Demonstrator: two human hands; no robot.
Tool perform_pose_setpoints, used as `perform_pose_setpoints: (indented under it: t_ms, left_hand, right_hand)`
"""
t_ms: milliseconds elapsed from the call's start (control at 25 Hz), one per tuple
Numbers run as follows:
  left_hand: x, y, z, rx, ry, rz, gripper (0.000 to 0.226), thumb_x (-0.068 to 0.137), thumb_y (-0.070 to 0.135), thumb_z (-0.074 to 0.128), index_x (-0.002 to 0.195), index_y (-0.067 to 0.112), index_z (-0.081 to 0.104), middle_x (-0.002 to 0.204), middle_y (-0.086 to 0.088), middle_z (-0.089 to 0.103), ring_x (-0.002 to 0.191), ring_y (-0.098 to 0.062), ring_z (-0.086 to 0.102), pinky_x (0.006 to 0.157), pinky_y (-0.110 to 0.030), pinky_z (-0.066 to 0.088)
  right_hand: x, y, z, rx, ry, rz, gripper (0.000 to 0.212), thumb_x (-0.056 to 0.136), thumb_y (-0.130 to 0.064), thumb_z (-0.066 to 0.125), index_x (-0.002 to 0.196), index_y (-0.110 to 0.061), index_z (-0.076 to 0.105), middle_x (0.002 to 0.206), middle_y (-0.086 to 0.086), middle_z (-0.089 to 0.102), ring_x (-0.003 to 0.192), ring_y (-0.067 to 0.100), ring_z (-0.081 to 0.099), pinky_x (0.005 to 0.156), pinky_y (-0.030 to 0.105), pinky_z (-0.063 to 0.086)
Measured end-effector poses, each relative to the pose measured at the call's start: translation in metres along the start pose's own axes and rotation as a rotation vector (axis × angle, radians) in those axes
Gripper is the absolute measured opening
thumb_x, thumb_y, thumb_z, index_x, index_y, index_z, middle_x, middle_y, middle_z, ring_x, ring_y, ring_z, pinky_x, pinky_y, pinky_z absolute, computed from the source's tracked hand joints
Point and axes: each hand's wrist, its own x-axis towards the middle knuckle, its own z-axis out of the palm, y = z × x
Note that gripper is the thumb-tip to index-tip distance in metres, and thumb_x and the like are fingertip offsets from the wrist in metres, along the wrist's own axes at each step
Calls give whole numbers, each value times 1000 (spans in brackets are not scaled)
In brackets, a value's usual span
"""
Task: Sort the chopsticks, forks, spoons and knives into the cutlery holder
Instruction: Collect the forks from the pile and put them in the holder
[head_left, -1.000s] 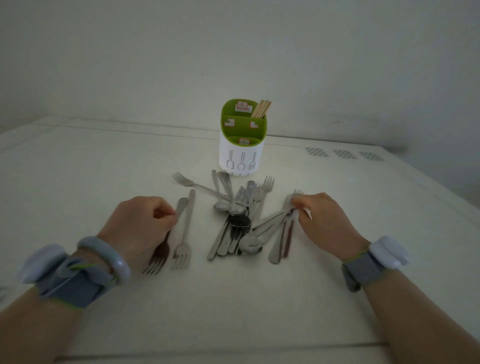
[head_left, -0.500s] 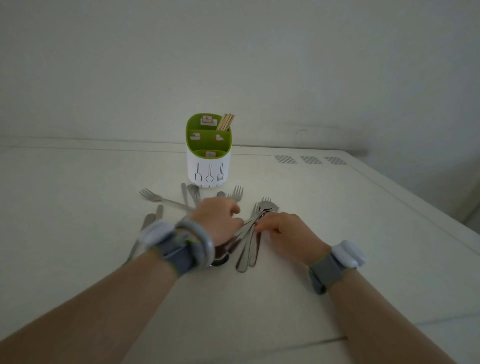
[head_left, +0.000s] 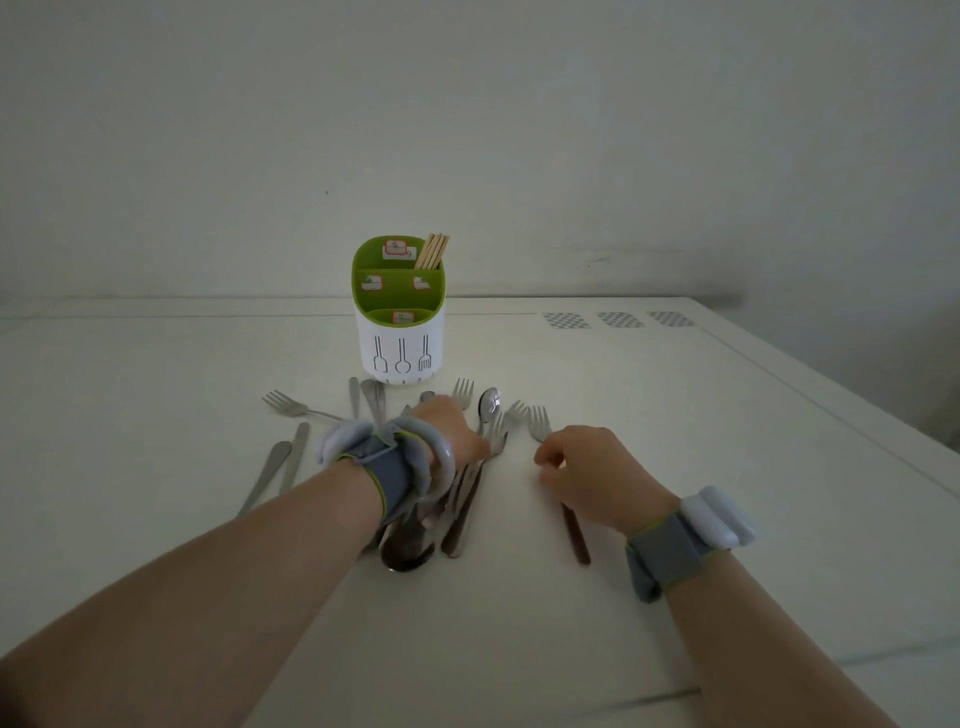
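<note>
The white cutlery holder (head_left: 400, 343) with a green divided top stands at the middle of the table, with wooden chopsticks (head_left: 434, 252) in its back right compartment. Just in front of it lies a pile of forks, spoons and knives (head_left: 467, 499). My left hand (head_left: 454, 431) rests on the pile with its fingers hidden behind the wrist. To the right, my right hand (head_left: 587, 467) is curled over a brown-handled fork (head_left: 576, 535) whose tines point toward the holder. A spoon (head_left: 489, 408) lies between the hands.
A lone fork (head_left: 291, 408) and two steel handles (head_left: 285, 467) lie left of the pile. A large spoon bowl (head_left: 408, 553) sits at the pile's near end. Checkered markers (head_left: 618, 319) are at the back right. The table's edge (head_left: 831, 410) runs diagonally at right.
My left hand moved from the forks at left onto the pile. My right hand drew a brown-handled fork out of the pile and off to the right.
</note>
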Motion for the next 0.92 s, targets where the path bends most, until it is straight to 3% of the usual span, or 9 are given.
perform_pose_setpoints:
  t_ms: [80, 160, 320, 480, 560, 680, 760, 840, 920]
  left_hand:
    - [0, -7, -4, -77, 13, -9, 37, 76, 18, 58, 108, 0, 64, 66, -8, 59, 60, -20, 58, 49, -23, 38]
    - [-1, -11, -6, -55, 7, -16, 20, 74, 17, 58, 91, 10, 67, 58, -2, 48, 54, -18, 47, 48, -23, 35]
    - [-5, -18, -9, -74, 16, -55, 13, 76, 14, 58, 84, 4, 57, 67, -5, 49, 65, -22, 48, 58, -30, 40]
    - [-11, -16, -5, -46, 25, -23, 25, 80, 14, 57, 100, 0, 62, 90, -13, 67, 75, -23, 57, 66, -31, 46]
    - [-11, -14, -2, -10, 38, -21, 28, 81, 14, 57, 106, 1, 61, 90, -12, 62, 81, -26, 60, 67, -30, 44]
    - [-12, -12, 0, -55, -18, -30, 14, 81, 17, 57, 86, 4, 59, 77, -9, 56, 79, -28, 60, 70, -33, 49]
    - [-14, -11, 3, -90, -66, -28, 22, 83, 21, 57, 67, 8, 49, 64, -4, 49, 75, -25, 54, 66, -34, 50]
    - [-13, -11, 6, -118, -98, -36, 28, 85, 19, 54, 60, 11, 43, 63, -3, 49, 73, -25, 55, 72, -36, 55]
    - [-13, -12, 9, -199, -118, -60, 21, 84, 12, 53, 64, 9, 48, 68, -9, 58, 67, -27, 61, 78, -39, 58]
  right_hand:
    - [0, -1, 4, 22, 22, 89, 18, 87, -18, 53, 99, -6, 60, 104, 9, 60, 94, 22, 55, 75, 23, 38]
    - [1, -2, 5, 41, 16, 218, 6, 86, -13, 50, 84, -6, 50, 94, 9, 57, 86, 25, 53, 69, 27, 38]
    - [1, -9, 0, -12, 11, 388, 26, 83, -9, 49, 60, -14, 36, 66, 0, 44, 74, 24, 52, 65, 27, 40]
    - [3, -17, -3, 176, 48, 453, 20, 83, -9, 51, 64, -5, 45, 73, 10, 49, 74, 27, 49, 65, 26, 37]
    - [7, -30, 4, 295, 42, 442, 21, 82, -9, 52, 63, -5, 44, 72, 11, 49, 73, 25, 49, 64, 26, 38]
    - [11, -47, 16, 397, 36, 435, 24, 84, -18, 58, 65, -7, 48, 77, 14, 54, 73, 22, 52, 65, 28, 44]
    - [13, -52, 21, 387, -7, 397, 36, 85, -26, 61, 58, -12, 42, 70, 10, 53, 72, 22, 52, 64, 29, 43]
    - [14, -54, 23, 249, 2, 409, 38, 83, -27, 62, 56, -14, 38, 67, 5, 51, 75, 23, 57, 65, 28, 42]
    - [17, -54, 24, 60, 26, 395, 22, 80, -20, 59, 63, -12, 47, 79, 6, 61, 82, 23, 64, 67, 27, 46]
